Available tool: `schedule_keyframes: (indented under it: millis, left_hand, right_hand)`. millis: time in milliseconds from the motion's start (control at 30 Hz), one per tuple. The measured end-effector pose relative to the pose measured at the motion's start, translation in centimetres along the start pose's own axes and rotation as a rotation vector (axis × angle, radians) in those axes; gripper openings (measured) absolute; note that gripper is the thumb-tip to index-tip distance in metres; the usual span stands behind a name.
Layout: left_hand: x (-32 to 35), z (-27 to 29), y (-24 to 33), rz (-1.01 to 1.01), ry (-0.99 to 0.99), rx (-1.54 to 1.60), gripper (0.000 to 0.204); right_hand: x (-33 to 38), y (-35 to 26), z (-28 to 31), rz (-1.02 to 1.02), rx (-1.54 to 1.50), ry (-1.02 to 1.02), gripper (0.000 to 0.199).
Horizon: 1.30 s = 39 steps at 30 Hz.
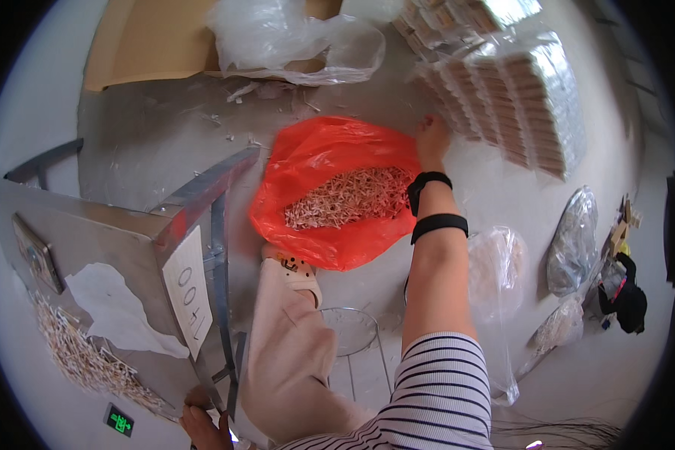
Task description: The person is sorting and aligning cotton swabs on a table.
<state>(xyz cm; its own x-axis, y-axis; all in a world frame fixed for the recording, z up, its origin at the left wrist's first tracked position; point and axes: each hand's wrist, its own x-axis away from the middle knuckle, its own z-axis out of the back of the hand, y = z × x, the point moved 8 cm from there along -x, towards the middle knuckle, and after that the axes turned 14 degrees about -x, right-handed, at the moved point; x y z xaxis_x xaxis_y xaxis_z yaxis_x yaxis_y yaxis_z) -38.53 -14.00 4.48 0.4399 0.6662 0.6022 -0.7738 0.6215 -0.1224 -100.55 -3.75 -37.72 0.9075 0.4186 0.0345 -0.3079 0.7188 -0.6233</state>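
Note:
A red plastic bag (300, 161) lies wide-mouthed on the floor. Inside is a heap of small, thin, pale sticks with reddish bits (349, 199). My right arm reaches forward, with two black bands at the wrist and forearm. My right hand (432, 141) is closed at the bag's right rim, beside the stacked packs. At the lower left, my left hand (204, 429) rests against the near corner of a metal table (90, 217), thumb apart from the fingers. On that table lie a phone (39, 253), a torn white sheet (116, 307) and many thin sticks (90, 352).
Stacks of clear-wrapped packs (510, 97) stand at the far right. Clear plastic (292, 37) lies over cardboard (150, 41) at the back. More clear bags (495, 270) and a filled bag (572, 240) lie right. My shoe (296, 276) and a wire-frame stool (349, 330) are near the bag.

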Motion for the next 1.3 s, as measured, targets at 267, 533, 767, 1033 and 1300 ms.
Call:
schedule_keyframes:
  millis: [267, 533, 767, 1033, 1300]
  left_hand:
    - [2.7, -2.2, -1.6, 0.077, -0.075, -0.126, 0.047]
    - [4.2, -3.2, -2.5, 0.067, -0.056, -0.195, 0.053]
    - [2.7, -3.7, -2.4, 0.130, -0.293, -0.159, 0.046]
    - [2.8, -3.3, -2.4, 0.159, -0.297, -0.134, 0.043]
    - [2.7, -3.0, -1.9, 0.224, -0.249, -0.164, 0.051]
  right_hand:
    - [-0.8, 0.8, -3.2, -0.256, 0.517, -0.162, 0.048]
    - [0.0, -1.2, -3.7, -0.173, 0.532, -0.071, 0.039]
    - [-1.7, 0.4, -5.2, -0.159, 0.543, -0.279, 0.028]
    - [1.9, -14.3, -10.1, 0.197, -0.180, -0.413, 0.015]
    - [2.1, -14.8, -17.7, 0.131, 0.115, -0.434, 0.018]
